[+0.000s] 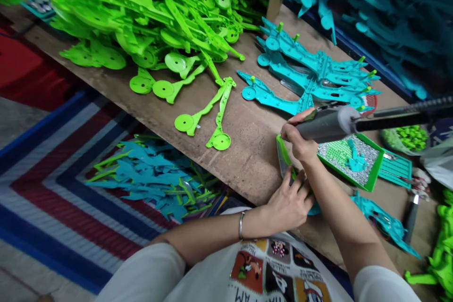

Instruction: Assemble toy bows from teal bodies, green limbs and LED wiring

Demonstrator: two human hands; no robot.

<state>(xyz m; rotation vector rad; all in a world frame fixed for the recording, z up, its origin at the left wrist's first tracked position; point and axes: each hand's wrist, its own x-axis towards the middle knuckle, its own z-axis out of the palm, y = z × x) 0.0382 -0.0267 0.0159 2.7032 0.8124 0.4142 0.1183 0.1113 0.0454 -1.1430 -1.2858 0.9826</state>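
Note:
My right hand (299, 139) is wrapped round the grey handle of a power screwdriver (331, 123), whose cable runs off to the right. Its tip points down at a green and grey plastic part (283, 155) lying on the wooden board (244, 151). My left hand (288, 203) pinches the near end of that part and presses it against the board's edge. A bracelet sits on my left wrist. Just beyond my right hand lies a stack of teal plastic pieces (311, 73) with small green pegs.
A big heap of bright green plastic pieces (141, 9) fills the board's far left. A green tray (354, 160) of small screws sits to the right, with a bowl of green bits (406, 138) behind it. Teal pieces (155, 179) lie on the striped rug below.

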